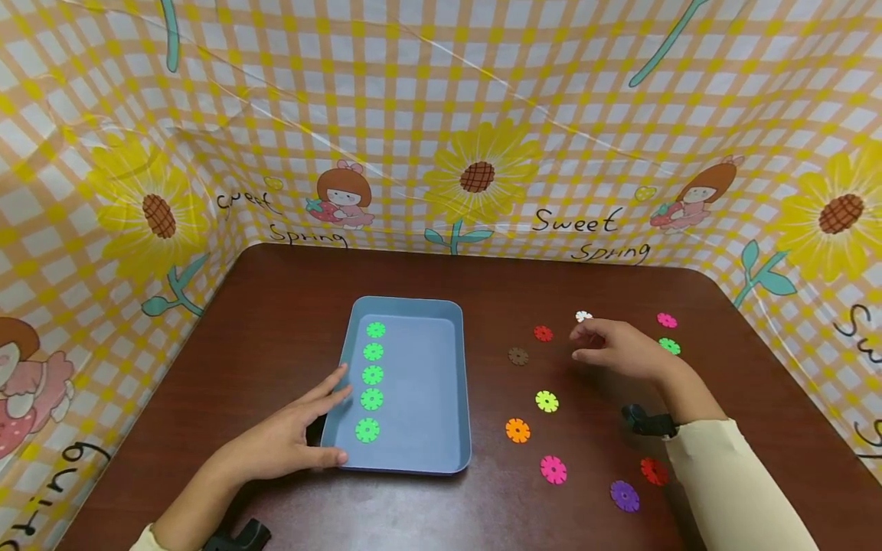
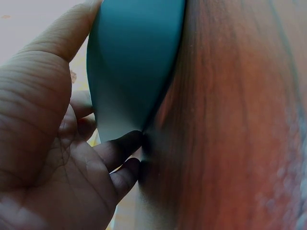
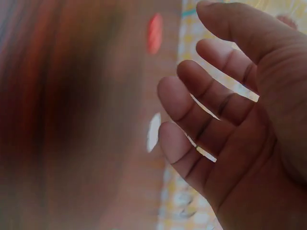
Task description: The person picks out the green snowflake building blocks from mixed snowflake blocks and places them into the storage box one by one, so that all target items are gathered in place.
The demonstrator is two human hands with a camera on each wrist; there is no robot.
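Note:
A blue-grey tray [image 1: 413, 383] stands on the brown table with a column of several green notched discs [image 1: 372, 375] along its left side. At its left wall my left hand [image 1: 292, 432] rests with spread fingers, the thumb at the near left corner; the left wrist view shows this hand [image 2: 72, 158] against the tray's side [image 2: 134, 52]. My right hand [image 1: 623, 348] hovers over the table's right part, fingers loosely bent, nothing between them. Close to its fingertips lie a white disc [image 1: 583, 316] and a red disc [image 1: 543, 334].
Right of the tray lie brown [image 1: 518, 357], yellow [image 1: 547, 401], orange [image 1: 518, 430], pink [image 1: 553, 470], purple [image 1: 625, 496] and red [image 1: 654, 471] discs. Beyond the right wrist are a green disc [image 1: 669, 347] and another pink disc [image 1: 667, 321]. A checked cloth [image 1: 413, 99] encloses the table's back and sides.

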